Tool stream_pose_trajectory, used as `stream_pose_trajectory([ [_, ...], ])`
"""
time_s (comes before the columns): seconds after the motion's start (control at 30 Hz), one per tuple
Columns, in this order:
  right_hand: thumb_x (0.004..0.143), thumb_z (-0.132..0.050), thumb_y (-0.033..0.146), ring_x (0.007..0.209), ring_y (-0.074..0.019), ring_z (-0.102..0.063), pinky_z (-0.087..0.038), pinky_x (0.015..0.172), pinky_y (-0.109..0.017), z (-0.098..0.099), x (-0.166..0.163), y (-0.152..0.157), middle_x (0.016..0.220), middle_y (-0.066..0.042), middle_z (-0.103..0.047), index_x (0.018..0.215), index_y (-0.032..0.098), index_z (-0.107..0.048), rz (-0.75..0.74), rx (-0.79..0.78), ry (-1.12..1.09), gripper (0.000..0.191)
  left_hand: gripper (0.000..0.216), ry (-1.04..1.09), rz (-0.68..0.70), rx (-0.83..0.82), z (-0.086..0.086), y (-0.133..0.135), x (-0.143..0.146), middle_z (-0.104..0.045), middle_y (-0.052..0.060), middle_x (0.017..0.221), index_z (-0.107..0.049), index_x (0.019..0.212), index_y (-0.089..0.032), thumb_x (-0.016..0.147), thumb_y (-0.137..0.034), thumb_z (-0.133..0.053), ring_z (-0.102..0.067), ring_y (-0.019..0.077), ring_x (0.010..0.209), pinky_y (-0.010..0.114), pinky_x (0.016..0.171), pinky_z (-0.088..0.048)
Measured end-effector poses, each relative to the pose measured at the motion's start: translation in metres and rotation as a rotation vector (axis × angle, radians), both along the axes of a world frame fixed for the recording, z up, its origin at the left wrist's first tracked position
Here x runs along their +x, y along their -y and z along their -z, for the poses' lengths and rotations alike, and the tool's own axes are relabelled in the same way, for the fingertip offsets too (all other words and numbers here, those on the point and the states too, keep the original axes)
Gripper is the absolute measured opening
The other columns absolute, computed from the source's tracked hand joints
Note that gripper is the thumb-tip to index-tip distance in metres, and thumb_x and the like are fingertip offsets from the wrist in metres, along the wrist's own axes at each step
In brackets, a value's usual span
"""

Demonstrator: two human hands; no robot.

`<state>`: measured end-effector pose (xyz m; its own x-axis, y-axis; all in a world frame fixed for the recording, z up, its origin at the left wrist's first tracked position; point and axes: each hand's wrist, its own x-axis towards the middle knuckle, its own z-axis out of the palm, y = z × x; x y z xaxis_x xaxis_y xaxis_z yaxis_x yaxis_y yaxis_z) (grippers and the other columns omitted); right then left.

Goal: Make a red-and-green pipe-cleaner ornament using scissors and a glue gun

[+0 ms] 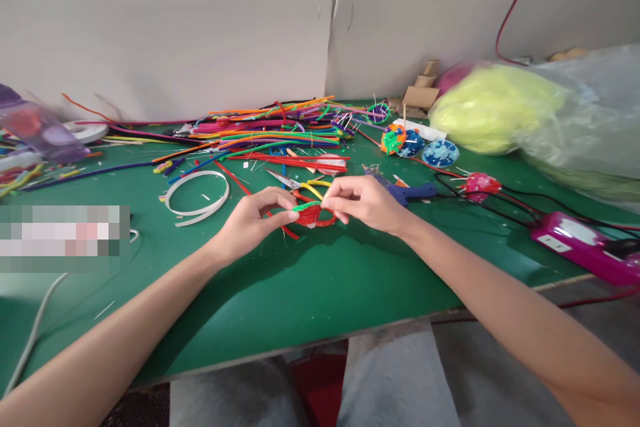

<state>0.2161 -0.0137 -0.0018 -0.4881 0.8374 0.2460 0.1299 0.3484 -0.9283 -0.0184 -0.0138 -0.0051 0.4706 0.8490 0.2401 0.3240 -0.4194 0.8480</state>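
Both my hands meet over the middle of the green table (310,287). My left hand (255,217) pinches a small red pipe-cleaner piece (313,215) with a green strand on top. On the piece's other side, my right hand (363,201) has its fingers closed on the same piece. The piece hovers just above the table. Yellow-handled scissors (303,185) lie right behind my fingers. A pile of coloured pipe cleaners (275,133) spreads behind them.
A white headband (197,198) lies left of my hands. A blue glue gun (405,191), round decorated pieces (440,152) and a pink power strip (583,247) with cables sit to the right. Plastic bags with yellow stuffing (495,107) fill the far right.
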Motion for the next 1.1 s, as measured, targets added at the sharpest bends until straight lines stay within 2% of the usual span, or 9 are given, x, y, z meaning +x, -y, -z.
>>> stream_pose_trajectory([
  [0.8,0.086,-0.065,0.035,0.046,-0.0065,-0.047,-0.035,0.050,-0.023,0.0009,0.0013,-0.0001,0.050,0.005,-0.055,0.075,0.014,-0.062,-0.063,-0.010,-0.016,0.024,0.021,-0.010,-0.003,-0.001,-0.0018,0.0016,0.0014,-0.066,0.005,0.091,-0.066,0.073,-0.019,0.079,-0.039,-0.067,-0.060,0.0207,0.091,0.035,0.086,-0.045],
  [1.1,0.086,-0.065,0.030,0.045,-0.0064,-0.048,-0.035,0.048,-0.022,0.0027,0.0019,-0.0019,0.049,0.004,-0.055,0.076,0.013,-0.063,-0.085,-0.020,-0.038,0.020,0.022,-0.008,0.004,-0.002,-0.0023,0.0021,0.0025,-0.065,0.006,0.091,-0.065,0.074,-0.018,0.079,-0.039,-0.068,-0.060,0.0210,0.093,0.036,0.088,-0.044],
])
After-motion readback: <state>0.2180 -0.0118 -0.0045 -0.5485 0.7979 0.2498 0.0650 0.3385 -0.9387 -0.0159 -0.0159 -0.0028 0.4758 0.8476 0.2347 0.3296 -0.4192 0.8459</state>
